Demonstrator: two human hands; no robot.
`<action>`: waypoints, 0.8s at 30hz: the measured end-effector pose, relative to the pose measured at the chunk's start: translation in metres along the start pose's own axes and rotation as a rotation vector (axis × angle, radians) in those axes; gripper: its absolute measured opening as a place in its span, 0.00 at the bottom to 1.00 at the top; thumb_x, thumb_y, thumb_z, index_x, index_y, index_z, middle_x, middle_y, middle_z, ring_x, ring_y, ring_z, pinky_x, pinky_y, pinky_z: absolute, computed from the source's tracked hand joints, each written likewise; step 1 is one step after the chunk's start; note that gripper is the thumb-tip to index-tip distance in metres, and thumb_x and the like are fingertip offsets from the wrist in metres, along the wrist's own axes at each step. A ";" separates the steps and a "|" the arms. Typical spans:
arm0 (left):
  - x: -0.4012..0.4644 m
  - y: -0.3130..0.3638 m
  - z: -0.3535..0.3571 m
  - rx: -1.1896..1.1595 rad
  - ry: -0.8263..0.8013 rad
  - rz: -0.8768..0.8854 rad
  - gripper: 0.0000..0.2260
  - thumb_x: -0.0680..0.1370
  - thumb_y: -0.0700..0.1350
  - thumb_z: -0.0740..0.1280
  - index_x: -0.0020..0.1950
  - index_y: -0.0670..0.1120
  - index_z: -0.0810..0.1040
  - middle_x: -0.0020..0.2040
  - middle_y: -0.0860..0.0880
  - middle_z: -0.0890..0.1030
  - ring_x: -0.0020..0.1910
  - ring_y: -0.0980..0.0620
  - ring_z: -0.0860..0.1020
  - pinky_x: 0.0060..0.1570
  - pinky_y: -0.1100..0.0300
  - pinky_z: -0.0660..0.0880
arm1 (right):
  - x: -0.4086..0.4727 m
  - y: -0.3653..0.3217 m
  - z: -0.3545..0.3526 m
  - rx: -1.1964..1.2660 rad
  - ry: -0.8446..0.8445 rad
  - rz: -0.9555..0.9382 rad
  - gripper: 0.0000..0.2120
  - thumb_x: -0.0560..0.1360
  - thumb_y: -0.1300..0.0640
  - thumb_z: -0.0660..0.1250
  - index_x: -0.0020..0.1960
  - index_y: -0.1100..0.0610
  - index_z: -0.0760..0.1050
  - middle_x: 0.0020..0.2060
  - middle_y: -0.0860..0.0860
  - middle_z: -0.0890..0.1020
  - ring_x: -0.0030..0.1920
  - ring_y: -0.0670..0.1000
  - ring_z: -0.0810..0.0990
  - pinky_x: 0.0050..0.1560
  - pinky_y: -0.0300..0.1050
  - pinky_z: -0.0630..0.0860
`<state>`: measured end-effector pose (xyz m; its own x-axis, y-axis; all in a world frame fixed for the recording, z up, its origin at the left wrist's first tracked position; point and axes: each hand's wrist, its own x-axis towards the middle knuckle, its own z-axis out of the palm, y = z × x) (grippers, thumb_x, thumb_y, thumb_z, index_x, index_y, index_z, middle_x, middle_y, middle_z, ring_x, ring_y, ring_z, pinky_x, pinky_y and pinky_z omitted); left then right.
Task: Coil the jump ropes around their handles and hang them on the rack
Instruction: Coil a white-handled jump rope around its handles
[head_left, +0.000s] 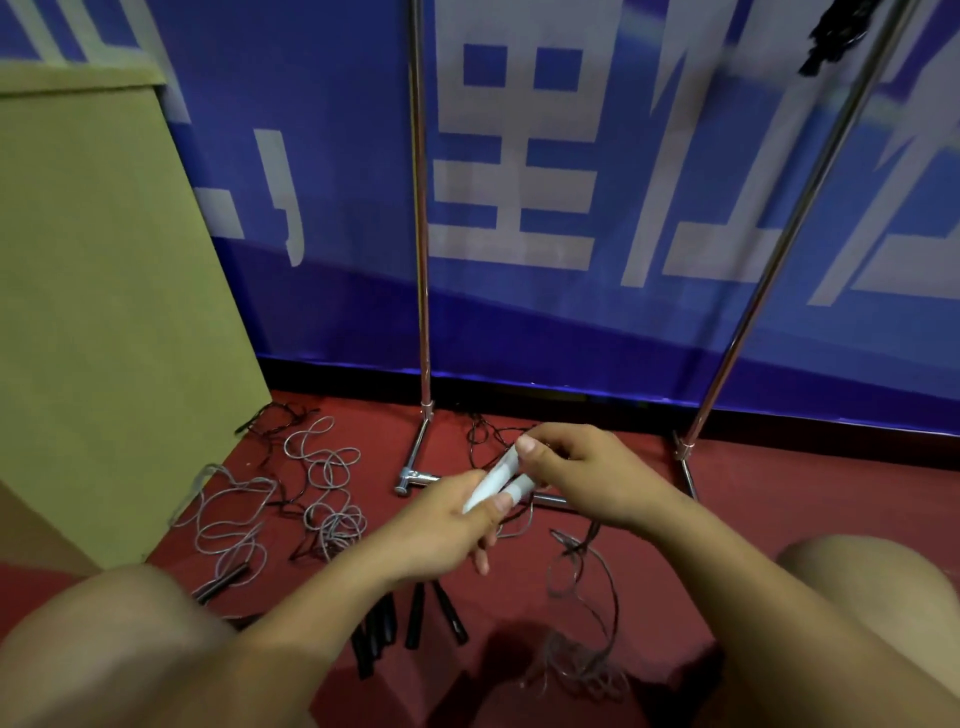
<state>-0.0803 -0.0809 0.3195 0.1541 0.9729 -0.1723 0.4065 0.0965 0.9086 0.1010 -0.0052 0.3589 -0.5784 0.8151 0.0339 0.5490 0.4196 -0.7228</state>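
Two white jump-rope handles (496, 480) lie side by side between my hands, above the red floor. My left hand (441, 525) grips their lower ends, thumb on top. My right hand (576, 467) holds the upper ends, with its thumb pressed on the tip of one handle. Their grey rope (587, 597) hangs down in loose loops to a heap on the floor (576, 670). The metal rack (422, 234) stands right behind, its two uprights rising against a blue banner. A dark coiled rope (836, 31) hangs near the rack's top right.
More grey and dark ropes (322, 488) sprawl tangled on the floor at left, beside a tan cardboard panel (104, 286). Several black handles (410, 618) lie below my left forearm. My bare knees fill the lower corners. The rack's base bar (415, 475) runs under my hands.
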 end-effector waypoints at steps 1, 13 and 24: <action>-0.001 -0.001 -0.004 -0.006 -0.002 -0.003 0.08 0.84 0.49 0.60 0.51 0.46 0.73 0.36 0.50 0.79 0.30 0.48 0.79 0.26 0.67 0.68 | 0.002 -0.003 0.003 -0.001 -0.006 -0.006 0.12 0.81 0.47 0.61 0.49 0.49 0.81 0.40 0.48 0.84 0.40 0.43 0.78 0.46 0.45 0.76; -0.020 -0.015 -0.031 -0.120 0.098 -0.054 0.09 0.81 0.45 0.67 0.54 0.40 0.79 0.36 0.47 0.82 0.34 0.51 0.81 0.30 0.61 0.74 | 0.020 -0.002 0.028 0.106 0.125 0.054 0.13 0.81 0.47 0.62 0.44 0.52 0.79 0.32 0.46 0.80 0.32 0.42 0.76 0.38 0.42 0.73; 0.004 0.020 -0.014 0.215 0.336 0.094 0.08 0.82 0.49 0.64 0.47 0.47 0.79 0.33 0.54 0.79 0.28 0.60 0.74 0.33 0.61 0.70 | 0.007 -0.005 -0.001 0.574 0.269 0.352 0.21 0.80 0.37 0.55 0.43 0.52 0.74 0.30 0.52 0.65 0.28 0.47 0.61 0.34 0.47 0.60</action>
<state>-0.0840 -0.0725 0.3419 -0.0889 0.9932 0.0746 0.5894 -0.0080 0.8078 0.0952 -0.0010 0.3634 -0.2165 0.9643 -0.1524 0.2297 -0.1014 -0.9680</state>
